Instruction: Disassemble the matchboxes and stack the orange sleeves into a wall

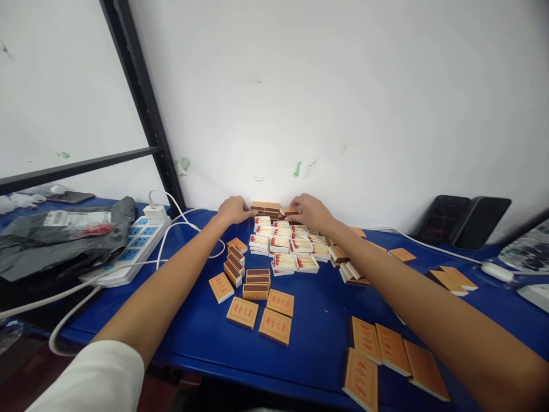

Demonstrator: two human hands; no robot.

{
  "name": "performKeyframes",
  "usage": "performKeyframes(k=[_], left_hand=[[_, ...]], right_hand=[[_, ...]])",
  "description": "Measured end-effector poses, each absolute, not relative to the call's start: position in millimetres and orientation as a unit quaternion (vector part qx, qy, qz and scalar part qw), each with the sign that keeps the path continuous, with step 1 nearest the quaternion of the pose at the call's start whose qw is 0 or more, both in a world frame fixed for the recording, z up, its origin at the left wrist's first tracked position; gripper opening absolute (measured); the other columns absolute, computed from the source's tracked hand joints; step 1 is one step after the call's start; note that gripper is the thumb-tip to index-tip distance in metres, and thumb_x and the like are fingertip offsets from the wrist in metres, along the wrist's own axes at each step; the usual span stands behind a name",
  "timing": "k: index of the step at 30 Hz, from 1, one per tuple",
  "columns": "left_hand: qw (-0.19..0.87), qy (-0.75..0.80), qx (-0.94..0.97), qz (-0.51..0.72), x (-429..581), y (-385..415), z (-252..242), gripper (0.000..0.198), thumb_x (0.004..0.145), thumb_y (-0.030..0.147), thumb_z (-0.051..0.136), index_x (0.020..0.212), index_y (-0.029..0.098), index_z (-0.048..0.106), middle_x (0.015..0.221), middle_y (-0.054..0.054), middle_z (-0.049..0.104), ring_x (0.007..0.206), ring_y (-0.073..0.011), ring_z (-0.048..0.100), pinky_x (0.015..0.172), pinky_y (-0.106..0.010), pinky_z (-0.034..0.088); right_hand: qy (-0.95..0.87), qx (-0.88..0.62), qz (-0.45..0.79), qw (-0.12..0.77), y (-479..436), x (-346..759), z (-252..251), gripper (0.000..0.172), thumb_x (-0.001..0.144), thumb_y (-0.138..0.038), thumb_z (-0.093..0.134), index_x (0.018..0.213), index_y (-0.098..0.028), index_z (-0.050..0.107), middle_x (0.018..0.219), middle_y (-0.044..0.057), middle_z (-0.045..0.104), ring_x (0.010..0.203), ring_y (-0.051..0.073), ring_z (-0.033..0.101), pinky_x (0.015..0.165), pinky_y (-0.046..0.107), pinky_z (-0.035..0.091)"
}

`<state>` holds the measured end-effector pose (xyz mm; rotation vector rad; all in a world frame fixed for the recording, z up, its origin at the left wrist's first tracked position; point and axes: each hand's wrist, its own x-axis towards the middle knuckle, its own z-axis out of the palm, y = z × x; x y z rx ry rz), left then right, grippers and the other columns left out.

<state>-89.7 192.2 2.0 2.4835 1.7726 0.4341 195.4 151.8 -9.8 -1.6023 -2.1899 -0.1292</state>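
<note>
Both arms reach far across a blue table (201,326) to the wall. My left hand (234,209) presses its closed fingers against the left end of a stack of orange matchboxes (266,209). My right hand (309,212) curls over the stack's right end, fingers on a box. Just in front lie several open trays of red-tipped matches (285,245). Closed orange matchboxes (257,297) lie scattered nearer me.
A white power strip (136,247) with plugged charger and white cables sits left, beside a grey plastic bag (55,234). More matchboxes (388,355) lie at the front right and right. Two dark phones (463,220) lean on the wall. A black metal frame (143,103) rises at left.
</note>
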Motion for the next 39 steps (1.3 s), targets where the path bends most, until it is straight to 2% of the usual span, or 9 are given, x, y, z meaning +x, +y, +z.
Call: performKeyframes(k=[9, 15, 18, 22, 31, 39], left_hand=[[0.023, 0.571, 0.807, 0.145, -86.9, 188.3, 4.2, 0.044, 0.092, 0.061, 0.066, 0.085, 0.021, 0.083, 0.094, -0.011, 0.081, 0.092, -0.0268, 0.074, 0.081, -0.033, 0.054], [0.020, 0.571, 0.807, 0.146, -86.6, 188.8, 3.7, 0.045, 0.092, 0.061, 0.066, 0.085, 0.021, 0.083, 0.091, -0.012, 0.080, 0.091, -0.0270, 0.073, 0.080, -0.033, 0.054], [0.018, 0.570, 0.808, 0.148, -85.6, 187.4, 3.9, 0.045, 0.093, 0.060, 0.065, 0.084, 0.021, 0.083, 0.089, -0.012, 0.080, 0.089, -0.0272, 0.073, 0.078, -0.034, 0.054], [0.012, 0.568, 0.809, 0.151, -83.3, 184.3, 3.8, 0.045, 0.094, 0.060, 0.064, 0.084, 0.021, 0.083, 0.088, -0.011, 0.079, 0.089, -0.0269, 0.073, 0.078, -0.033, 0.054], [0.009, 0.567, 0.810, 0.153, -82.1, 181.6, 4.7, 0.045, 0.095, 0.060, 0.063, 0.086, 0.020, 0.083, 0.092, -0.013, 0.079, 0.092, -0.0293, 0.073, 0.080, -0.036, 0.054], [0.009, 0.561, 0.814, 0.153, -83.6, 181.6, 4.3, 0.041, 0.096, 0.055, 0.063, 0.084, 0.021, 0.082, 0.091, -0.012, 0.079, 0.089, -0.0271, 0.073, 0.078, -0.034, 0.054]], right_hand=[[-0.761, -0.604, -0.056, 0.227, 157.4, 191.8, -9.6, 0.026, 0.088, -0.041, 0.079, 0.098, -0.020, 0.069, 0.106, 0.009, 0.073, 0.094, 0.025, 0.065, 0.078, 0.035, 0.046], [-0.716, -0.666, -0.054, 0.204, 152.1, 189.1, -13.0, 0.039, 0.088, -0.047, 0.079, 0.109, -0.020, 0.060, 0.099, 0.010, 0.074, 0.084, 0.026, 0.065, 0.067, 0.035, 0.042], [-0.714, -0.672, -0.041, 0.193, 151.3, 187.8, -12.4, 0.035, 0.088, -0.042, 0.080, 0.107, -0.021, 0.058, 0.098, 0.009, 0.074, 0.083, 0.025, 0.066, 0.065, 0.033, 0.040], [-0.719, -0.666, -0.039, 0.193, 155.0, 184.9, -11.3, 0.032, 0.088, -0.039, 0.080, 0.105, -0.023, 0.058, 0.097, 0.008, 0.075, 0.083, 0.024, 0.066, 0.066, 0.033, 0.041], [-0.716, -0.670, -0.041, 0.193, 158.1, 178.1, -12.5, 0.040, 0.087, -0.052, 0.078, 0.107, -0.022, 0.060, 0.103, 0.011, 0.075, 0.088, 0.027, 0.067, 0.067, 0.034, 0.042], [-0.720, -0.668, -0.039, 0.184, 154.2, 177.0, -6.6, 0.042, 0.089, -0.047, 0.079, 0.114, -0.021, 0.058, 0.104, 0.012, 0.075, 0.090, 0.028, 0.067, 0.072, 0.035, 0.044]])
